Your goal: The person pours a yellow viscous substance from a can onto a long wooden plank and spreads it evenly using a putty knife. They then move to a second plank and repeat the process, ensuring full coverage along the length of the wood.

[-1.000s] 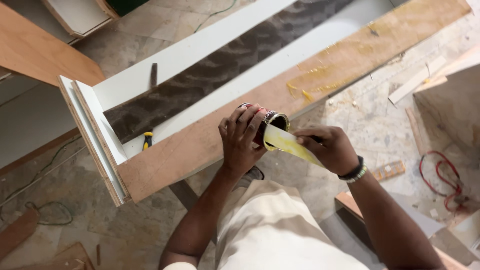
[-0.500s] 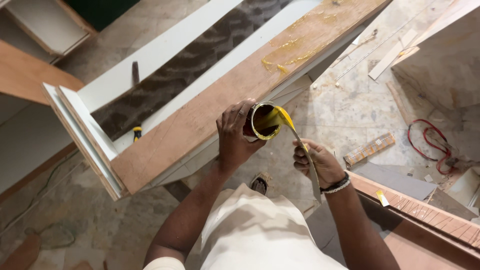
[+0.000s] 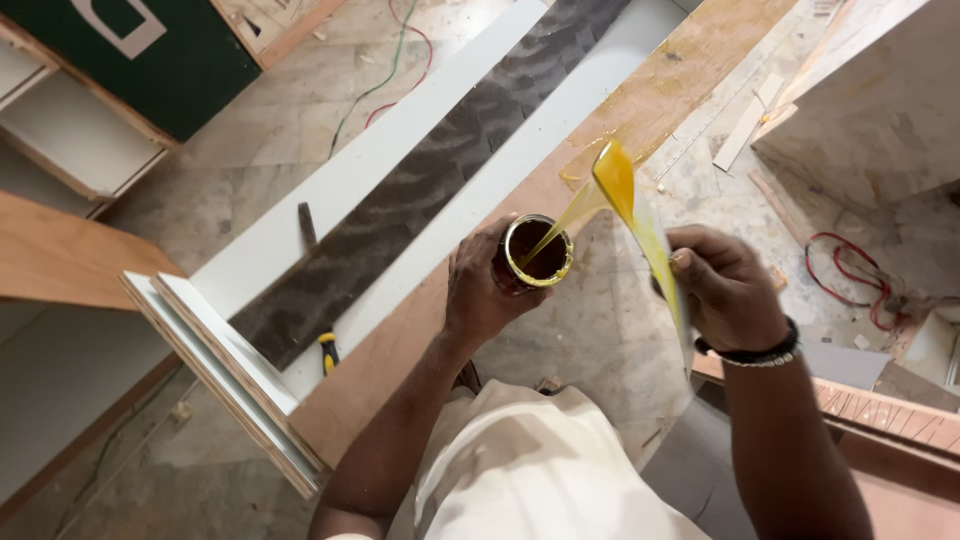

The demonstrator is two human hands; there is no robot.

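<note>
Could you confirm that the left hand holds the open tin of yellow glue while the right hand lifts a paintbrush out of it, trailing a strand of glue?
Not quite. The left hand does hold the open tin, but the right hand lifts a thin flat strip coated in yellow glue, not a paintbrush. The head view shows a strand of glue running from the strip down into the tin.

A dark green rectangular sign (image 3: 150,60) with a large white shape on it lies at the top left on the floor.
</note>
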